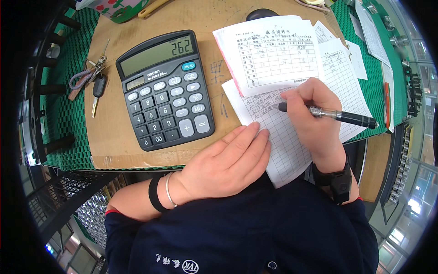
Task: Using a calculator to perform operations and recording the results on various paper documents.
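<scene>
Your left hand point(230, 160) lies flat and unclenched, fingers straight and close together, fingertips on the left edge of the gridded sheet point(287, 153). It grasps nothing; likely it steadies the paper. Your right hand point(315, 121) pinches the pen point(351, 118) between thumb and fingers, the shaft slanting off to the right, the tip end aimed left at the handwritten rows. Nib contact with the paper: cannot tell.

Layout, left to right. Keys point(99, 86) lie well apart from both hands, out of the writing area. Next, the calculator point(166, 91), face up on the brown board point(105, 146), turned toward you, digits on its display; presumably placed to be read without covering the paper. Then the gridded sheet, jutting past the board's near edge, with the printed forms point(273, 64) over its upper part, just above the written rows, perhaps so you can read both together.

Appearance: sheet white, tilted, ruled in small boxes, a few dark rows near the top, visible lower boxes unfilled. Forms white, tabled, partly handwritten, pink along the left edge. Pen: clear mid-barrel, black at both ends.
</scene>
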Available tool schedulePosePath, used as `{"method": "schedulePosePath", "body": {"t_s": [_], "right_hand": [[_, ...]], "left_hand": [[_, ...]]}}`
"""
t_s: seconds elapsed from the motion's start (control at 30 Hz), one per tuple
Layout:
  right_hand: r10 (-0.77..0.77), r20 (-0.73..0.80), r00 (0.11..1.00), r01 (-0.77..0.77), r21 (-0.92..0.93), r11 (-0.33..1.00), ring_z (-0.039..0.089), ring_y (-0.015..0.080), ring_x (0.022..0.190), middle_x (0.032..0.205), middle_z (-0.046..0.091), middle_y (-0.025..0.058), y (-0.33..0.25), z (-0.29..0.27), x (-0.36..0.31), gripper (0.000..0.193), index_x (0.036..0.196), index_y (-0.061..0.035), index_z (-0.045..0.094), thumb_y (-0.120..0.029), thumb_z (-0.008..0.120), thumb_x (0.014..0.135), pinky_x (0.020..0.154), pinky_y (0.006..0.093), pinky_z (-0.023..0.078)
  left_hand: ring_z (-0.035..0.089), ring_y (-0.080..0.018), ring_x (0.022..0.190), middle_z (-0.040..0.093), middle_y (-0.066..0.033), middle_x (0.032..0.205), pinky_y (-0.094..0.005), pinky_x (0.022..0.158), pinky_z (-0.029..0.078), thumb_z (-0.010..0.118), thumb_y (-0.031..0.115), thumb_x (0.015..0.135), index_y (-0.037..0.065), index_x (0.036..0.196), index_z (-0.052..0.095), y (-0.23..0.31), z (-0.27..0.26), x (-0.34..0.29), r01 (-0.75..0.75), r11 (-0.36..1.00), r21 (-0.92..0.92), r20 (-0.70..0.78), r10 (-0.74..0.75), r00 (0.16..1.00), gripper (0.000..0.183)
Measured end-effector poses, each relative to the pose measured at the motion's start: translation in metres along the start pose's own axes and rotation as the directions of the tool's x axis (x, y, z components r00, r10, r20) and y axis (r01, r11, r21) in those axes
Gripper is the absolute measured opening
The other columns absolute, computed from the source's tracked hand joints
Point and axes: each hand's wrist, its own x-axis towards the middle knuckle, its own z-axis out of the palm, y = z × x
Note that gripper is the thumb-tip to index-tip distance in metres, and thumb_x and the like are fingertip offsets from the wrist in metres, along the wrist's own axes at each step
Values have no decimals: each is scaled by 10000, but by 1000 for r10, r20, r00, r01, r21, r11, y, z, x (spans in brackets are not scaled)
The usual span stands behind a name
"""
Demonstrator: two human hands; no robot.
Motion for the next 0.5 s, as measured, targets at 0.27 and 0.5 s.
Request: {"method": "schedulePosePath", "body": {"t_s": [0.27,0.5], "right_hand": [[-42,26,999,42,-35,998,413,73,535,577,478,12,3,-2,0,275,672,-47,475,-8,692,838,488,255,349],[-3,-4,1000,3,-5,1000,401,74,533,573,467,12,1,0,0,282,664,-48,467,-7,686,837,486,257,344]], "left_hand": [[655,-263,1081,691,-94,1126,-293,817,553,613,115,816,36,1014,697,0,0,0,0,1000,4,-1,0,1000,229],[652,-258,1091,692,-86,1130,-281,795,547,616,119,820,41,1014,699,0,0,1,-4,1000,13,3,4,1000,225]]}}
